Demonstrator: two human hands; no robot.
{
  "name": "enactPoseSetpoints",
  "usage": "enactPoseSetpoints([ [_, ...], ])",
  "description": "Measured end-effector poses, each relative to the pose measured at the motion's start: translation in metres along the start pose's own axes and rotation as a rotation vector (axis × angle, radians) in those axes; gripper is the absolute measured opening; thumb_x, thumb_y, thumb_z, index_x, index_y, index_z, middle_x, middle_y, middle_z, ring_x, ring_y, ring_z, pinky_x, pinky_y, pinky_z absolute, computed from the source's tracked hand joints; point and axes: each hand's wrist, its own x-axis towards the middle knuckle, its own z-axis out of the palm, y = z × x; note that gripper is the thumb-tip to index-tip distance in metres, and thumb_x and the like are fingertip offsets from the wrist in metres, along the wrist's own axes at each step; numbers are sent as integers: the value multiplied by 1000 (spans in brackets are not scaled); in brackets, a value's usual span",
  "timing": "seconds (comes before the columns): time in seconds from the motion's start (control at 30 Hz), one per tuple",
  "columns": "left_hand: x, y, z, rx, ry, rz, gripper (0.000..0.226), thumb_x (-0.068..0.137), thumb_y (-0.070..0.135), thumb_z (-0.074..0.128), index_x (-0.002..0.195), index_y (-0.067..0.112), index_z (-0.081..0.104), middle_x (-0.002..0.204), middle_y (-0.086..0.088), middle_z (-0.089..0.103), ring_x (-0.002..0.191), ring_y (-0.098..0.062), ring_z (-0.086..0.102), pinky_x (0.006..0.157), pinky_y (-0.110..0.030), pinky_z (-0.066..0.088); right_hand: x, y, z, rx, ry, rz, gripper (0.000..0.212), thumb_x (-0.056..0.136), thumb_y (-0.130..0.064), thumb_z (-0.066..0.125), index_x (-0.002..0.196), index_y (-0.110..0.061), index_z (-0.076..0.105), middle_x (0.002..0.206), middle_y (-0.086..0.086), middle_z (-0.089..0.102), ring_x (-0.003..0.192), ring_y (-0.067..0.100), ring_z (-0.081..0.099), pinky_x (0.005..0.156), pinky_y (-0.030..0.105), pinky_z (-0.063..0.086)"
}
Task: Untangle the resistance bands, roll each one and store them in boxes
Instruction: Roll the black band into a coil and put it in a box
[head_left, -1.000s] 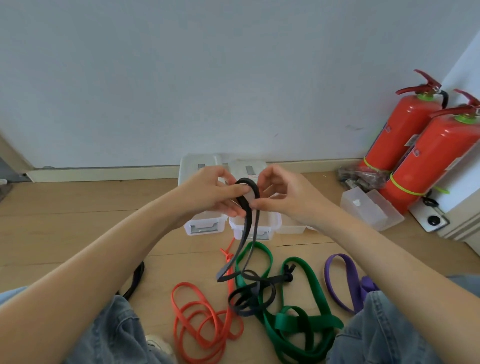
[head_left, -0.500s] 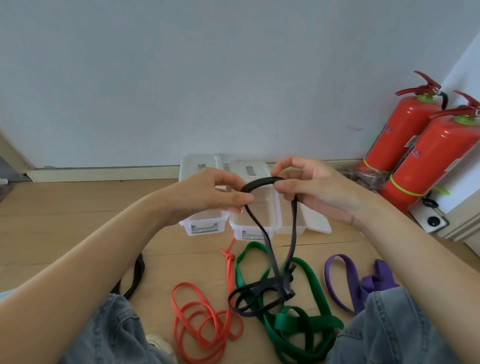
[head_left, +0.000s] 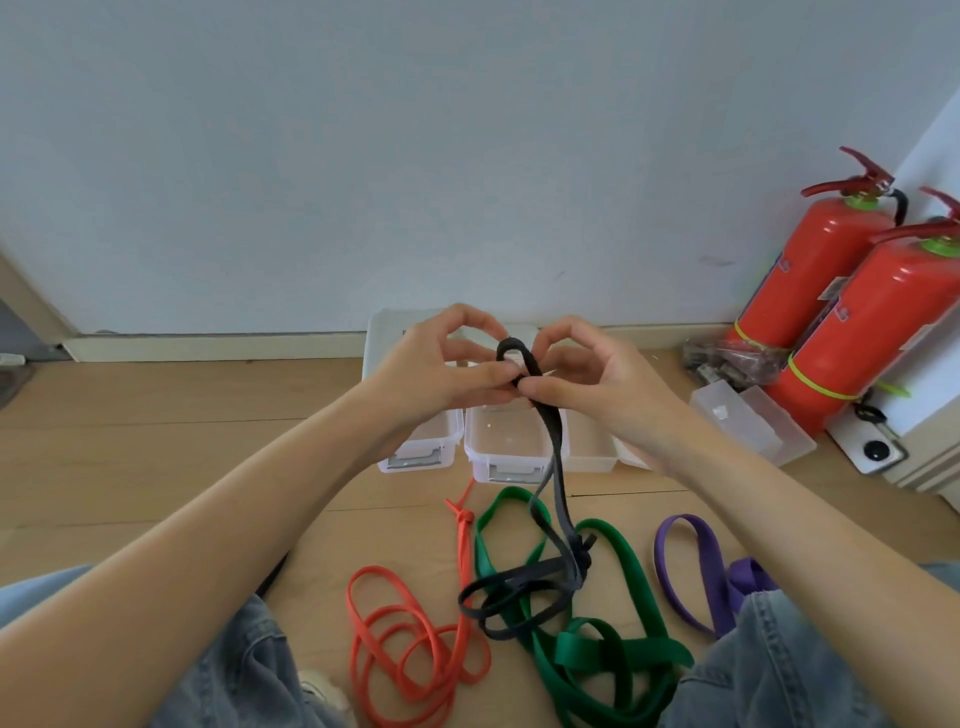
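A black resistance band (head_left: 553, 467) hangs from both my hands, its upper end bent into a small loop above my fingertips. My left hand (head_left: 441, 369) pinches it from the left and my right hand (head_left: 587, 376) pinches it from the right, thumbs and forefingers meeting. Its lower part is knotted and lies in loops on the wooden floor over a green band (head_left: 618, 649). An orange band (head_left: 410, 639) lies tangled to the left, a purple band (head_left: 696, 571) to the right. Clear plastic boxes (head_left: 506, 457) stand open behind my hands.
Two red fire extinguishers (head_left: 831, 312) lean in the right corner, with a clear box and lid (head_left: 748, 421) and a bag of dark items (head_left: 727, 361) beside them. My denim-clad knees (head_left: 779, 665) frame the bands. A white wall runs close behind the boxes.
My hands have come together again: the wide loop held apart half a second ago is now folded into a small loop pinched between both hands.
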Motion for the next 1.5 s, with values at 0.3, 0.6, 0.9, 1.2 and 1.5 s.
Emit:
enactPoseSetpoints([
  [0.3, 1, -5, 2, -1, 83, -16, 6, 84, 5, 65, 83, 1, 61, 87, -15, 66, 70, -18, 71, 65, -17, 55, -1, -1, 6, -386, 41, -150, 26, 78, -13, 72, 81, -34, 58, 78, -9, 69, 73, 3, 66, 70, 14, 51],
  [0.6, 2, -5, -3, 263, 37, -84, 12, 85, 18, 66, 85, 7, 67, 95, -12, 69, 84, -11, 65, 73, -15, 54, 0, -8, 1, -382, 90, -119, 11, 78, -14, 71, 87, -19, 67, 82, -7, 69, 81, 13, 65, 81, 37, 52],
  [0.9, -2, -7, -13, 295, -243, -251, 17, 76, 23, 74, 91, 19, 70, 93, -2, 74, 90, -13, 70, 89, -24, 51, -9, -14, 8, -672, -42, -341, 13, 79, -9, 71, 90, -14, 73, 84, 1, 68, 75, 12, 60, 68, 22, 46],
  [1.2, 3, -9, -8, -78, -31, -223, 16, 79, 7, 68, 93, 1, 67, 86, -6, 73, 81, -9, 70, 73, -13, 53, -9, -12, 12, -386, 130, -214, 16, 79, -10, 71, 88, -21, 64, 85, -12, 69, 79, 4, 66, 74, 20, 53],
  [1.5, 2, -14, -11, -189, -102, -275, 15, 81, 5, 65, 94, -1, 65, 92, -10, 72, 89, -12, 70, 77, -14, 53, -9, -10, 16, -299, 102, -178, 22, 76, -7, 74, 86, -25, 66, 81, -3, 73, 68, 9, 68, 69, 23, 56],
])
